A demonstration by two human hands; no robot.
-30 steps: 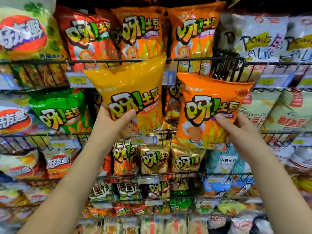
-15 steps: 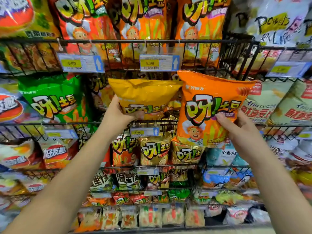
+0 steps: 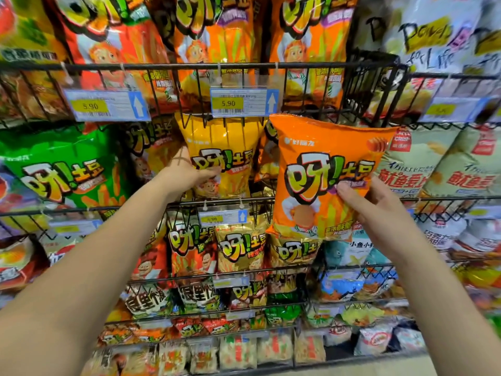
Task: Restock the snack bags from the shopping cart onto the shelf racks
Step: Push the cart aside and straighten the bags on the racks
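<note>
A yellow snack bag [image 3: 219, 147] stands upright inside the middle wire rack [image 3: 222, 200], under the upper rack's price tag. My left hand [image 3: 187, 172] grips its lower left side, thumb across the front. My right hand [image 3: 371, 204] holds an orange snack bag [image 3: 322, 164] by its lower right side, in front of the racks, just right of the yellow one. The orange bag's top edge sits just below the upper rack. The shopping cart is out of view.
Black wire racks [image 3: 271, 65] full of snack bags cover the whole wall. A green bag [image 3: 62, 169] stands left of the yellow one, pale bags [image 3: 423, 164] to the right. Price tags [image 3: 244, 101] hang on the rack fronts. Gold and red bags fill the rows below.
My left hand has pushed the yellow bag down and back into the middle rack, where it now stands upright. The orange bag stayed in my right hand, about where it was.
</note>
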